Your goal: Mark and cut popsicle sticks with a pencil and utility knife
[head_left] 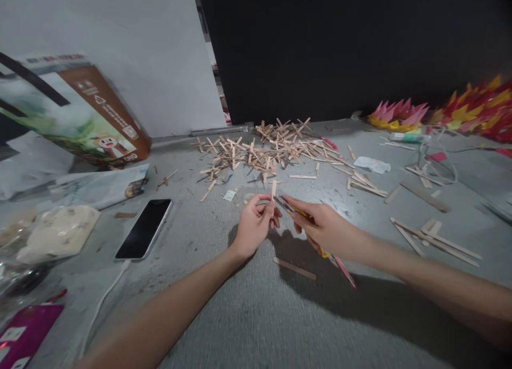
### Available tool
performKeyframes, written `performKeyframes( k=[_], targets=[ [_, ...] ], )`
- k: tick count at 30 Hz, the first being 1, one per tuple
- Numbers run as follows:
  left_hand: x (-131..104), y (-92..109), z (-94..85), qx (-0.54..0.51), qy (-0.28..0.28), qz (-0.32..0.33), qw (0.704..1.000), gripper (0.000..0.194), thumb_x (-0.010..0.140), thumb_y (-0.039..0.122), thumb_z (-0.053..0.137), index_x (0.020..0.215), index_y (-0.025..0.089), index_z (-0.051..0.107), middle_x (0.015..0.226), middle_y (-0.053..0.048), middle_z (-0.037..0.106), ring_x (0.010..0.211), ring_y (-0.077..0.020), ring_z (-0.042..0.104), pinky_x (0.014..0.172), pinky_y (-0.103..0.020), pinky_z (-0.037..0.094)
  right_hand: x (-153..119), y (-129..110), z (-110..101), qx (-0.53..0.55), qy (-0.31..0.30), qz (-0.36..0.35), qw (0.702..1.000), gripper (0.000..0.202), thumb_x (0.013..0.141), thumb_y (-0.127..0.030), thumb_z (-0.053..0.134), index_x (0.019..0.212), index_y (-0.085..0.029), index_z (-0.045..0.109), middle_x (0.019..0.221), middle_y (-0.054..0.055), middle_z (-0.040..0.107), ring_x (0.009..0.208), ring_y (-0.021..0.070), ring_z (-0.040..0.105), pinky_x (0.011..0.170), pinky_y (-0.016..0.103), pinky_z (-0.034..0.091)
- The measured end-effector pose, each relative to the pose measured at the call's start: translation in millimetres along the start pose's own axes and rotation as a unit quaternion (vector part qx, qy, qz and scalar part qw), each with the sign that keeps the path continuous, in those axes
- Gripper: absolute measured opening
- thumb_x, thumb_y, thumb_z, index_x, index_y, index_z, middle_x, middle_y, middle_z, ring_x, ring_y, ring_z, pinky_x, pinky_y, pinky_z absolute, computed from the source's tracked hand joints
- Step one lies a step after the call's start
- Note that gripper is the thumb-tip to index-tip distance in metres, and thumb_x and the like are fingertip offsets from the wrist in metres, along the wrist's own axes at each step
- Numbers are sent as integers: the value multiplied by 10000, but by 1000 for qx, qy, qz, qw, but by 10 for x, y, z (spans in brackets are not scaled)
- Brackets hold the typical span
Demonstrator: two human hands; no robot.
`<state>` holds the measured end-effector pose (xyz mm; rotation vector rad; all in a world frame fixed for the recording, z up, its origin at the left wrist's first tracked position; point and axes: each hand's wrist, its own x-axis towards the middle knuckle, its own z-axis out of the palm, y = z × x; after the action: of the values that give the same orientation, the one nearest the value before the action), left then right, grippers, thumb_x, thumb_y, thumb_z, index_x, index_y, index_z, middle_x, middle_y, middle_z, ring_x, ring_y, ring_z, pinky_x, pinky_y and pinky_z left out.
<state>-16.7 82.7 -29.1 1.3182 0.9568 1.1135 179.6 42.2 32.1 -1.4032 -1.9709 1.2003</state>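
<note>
My left hand (256,222) is closed, pinching a wooden craft stick (274,187) that points up from between thumb and fingers. My right hand (320,225) is wrapped round what looks like a pair of pliers (284,202); its dark metal tip touches or nearly touches the stick, and a pink handle end sticks out below the palm. On the grey table under the hands lies a loose flat stick (295,268). Beyond them spreads a heap of crossed wooden sticks (252,153).
A phone (143,229) on a white cable lies to the left, by a printed paper bag (100,113) and plastic packets (56,233). More loose sticks (436,238) lie at right, with red and yellow paper pieces (472,113) behind. A black panel (340,49) stands at the back.
</note>
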Motion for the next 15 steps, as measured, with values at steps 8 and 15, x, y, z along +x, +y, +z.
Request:
performKeyframes(
  k=[8,15],
  targets=[
    [15,-24,2,-19,-15,-8,1000,427,929,562,685,1040,172,553,700,2,676,512,-110,618,497,-221,414,52,-84,-273,70,-66,38,995,557,1060,-408,489,1599,-270,475,769,-27,590,414,79,537,378,192,436],
    [25,-57,-2,-28,-30,-19,999,420,931,553,688,1041,165,569,710,2,683,514,-106,619,498,-217,415,94,-37,-411,103,-101,27,989,522,1056,-423,506,1529,-208,563,610,-65,494,401,86,497,382,181,393]
  ],
)
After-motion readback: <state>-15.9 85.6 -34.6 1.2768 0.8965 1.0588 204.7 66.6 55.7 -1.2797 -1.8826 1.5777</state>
